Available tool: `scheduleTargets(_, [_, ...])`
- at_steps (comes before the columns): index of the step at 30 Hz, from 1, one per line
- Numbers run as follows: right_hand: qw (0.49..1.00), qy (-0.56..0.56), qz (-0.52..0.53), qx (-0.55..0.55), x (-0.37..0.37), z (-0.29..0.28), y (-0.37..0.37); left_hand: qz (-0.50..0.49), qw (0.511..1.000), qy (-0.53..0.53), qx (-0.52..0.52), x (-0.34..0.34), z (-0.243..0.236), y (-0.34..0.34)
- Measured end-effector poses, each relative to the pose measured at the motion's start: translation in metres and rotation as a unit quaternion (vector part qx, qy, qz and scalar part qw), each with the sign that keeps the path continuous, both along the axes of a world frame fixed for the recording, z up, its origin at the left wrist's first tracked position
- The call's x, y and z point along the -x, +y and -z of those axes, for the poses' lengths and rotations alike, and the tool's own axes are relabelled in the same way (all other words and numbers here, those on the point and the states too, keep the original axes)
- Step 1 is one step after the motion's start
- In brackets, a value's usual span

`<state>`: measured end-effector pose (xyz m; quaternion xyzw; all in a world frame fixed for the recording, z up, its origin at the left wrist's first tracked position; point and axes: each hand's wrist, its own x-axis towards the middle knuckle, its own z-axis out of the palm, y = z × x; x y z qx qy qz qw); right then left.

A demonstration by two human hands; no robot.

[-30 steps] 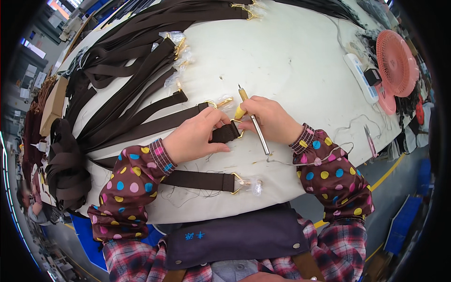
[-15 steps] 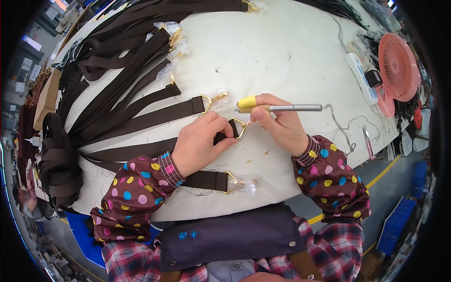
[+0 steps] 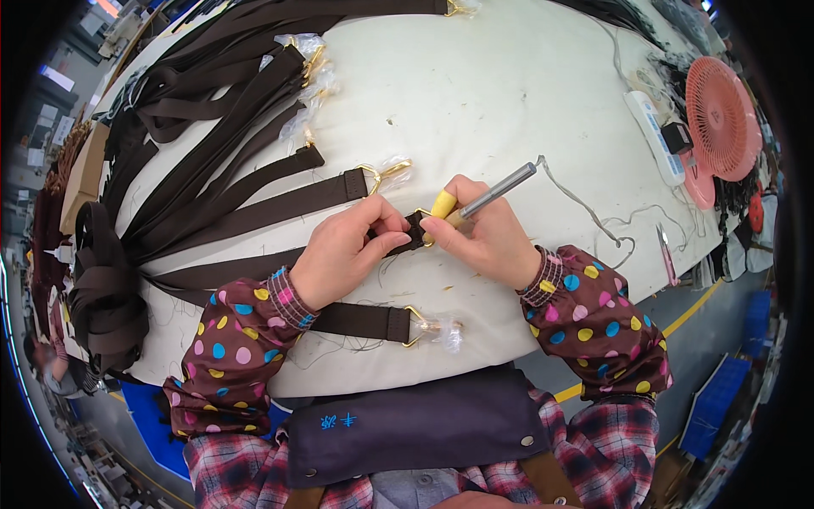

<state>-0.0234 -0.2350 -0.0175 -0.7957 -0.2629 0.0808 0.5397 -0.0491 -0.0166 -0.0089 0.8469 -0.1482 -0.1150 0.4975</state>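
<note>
— So what are the hands doing right now?

— Both are bunched together at the middle of the white padded table [image 3: 509,102]. The left hand [image 3: 343,254] has its fingers pinched shut on the end of a dark brown webbing strap [image 3: 254,267], thumb on top, pressing it flat to the table. The right hand [image 3: 483,242] is closed around a pen-like tool with a yellow grip and a grey metal barrel [image 3: 475,202], held like a pencil, the barrel pointing away toward two o'clock. Its tip sits at the gold metal ring [image 3: 421,227] on that strap's end, right between the two hands; the tip itself I cannot make out.

— Where does the strap run?

— From the hands off toward nine o'clock, into a heap of more brown straps [image 3: 195,127] that fans up to eleven o'clock. One strap with a gold ring in clear wrap [image 3: 381,174] lies just beyond the left hand at twelve o'clock; another like it [image 3: 424,324] lies at six o'clock, near the table's edge.

— Anything else about?

— A coral pink round fan [image 3: 721,119] at the table's two o'clock edge, with a white power strip [image 3: 653,136] just beside it. A thin grey cord [image 3: 593,225] trails across the table from the tool toward three o'clock.
</note>
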Motion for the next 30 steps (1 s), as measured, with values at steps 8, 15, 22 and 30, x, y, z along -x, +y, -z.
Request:
scheduleTargets(8, [0.999,-0.038,0.004,0.000,0.001,0.003,0.003,0.002,1.000,-0.017,-0.008,0.000,0.001,0.000])
scheduleTargets(15, [0.999,-0.039,0.009,0.011,0.001,0.002,0.004,0.002,1.000,-0.013,-0.015,0.000,0.000,0.000])
scheduleTargets(22, [0.998,-0.058,0.014,0.014,0.001,0.004,0.004,0.023,0.999,0.006,-0.042,-0.001,-0.003,0.001])
scheduleTargets(30, [1.000,0.024,0.000,-0.008,0.000,0.005,0.002,-0.065,0.991,0.118,0.015,-0.008,-0.015,0.003])
